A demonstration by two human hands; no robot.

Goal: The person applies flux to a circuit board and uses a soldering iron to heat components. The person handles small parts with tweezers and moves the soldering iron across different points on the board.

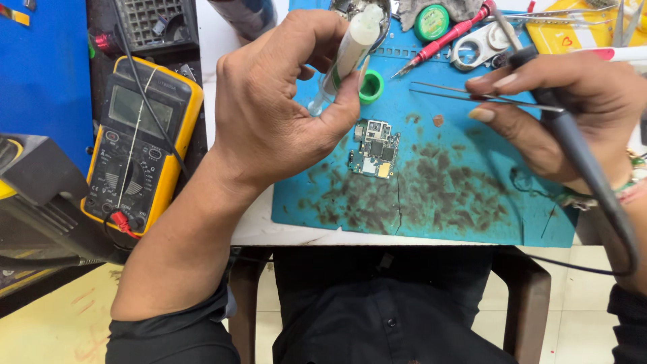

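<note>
Head view: left hand (pixel 283 101) pinches a white syringe (pixel 347 57) just above the circuit board (pixel 375 149); right hand (pixel 573 108) grips tweezers (pixel 465 96) and a soldering iron (pixel 573 141) beside it.

Electronics repair workshop: stained blue mat (pixel 458 209), multimeter (pixel 138 145), circuit board (pixel 375 149), screwdriver (pixel 448 35)

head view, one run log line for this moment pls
left hand: holds white syringe tube | right hand: holds tweezers, black-handled iron | circuit board: on blue mat
</note>
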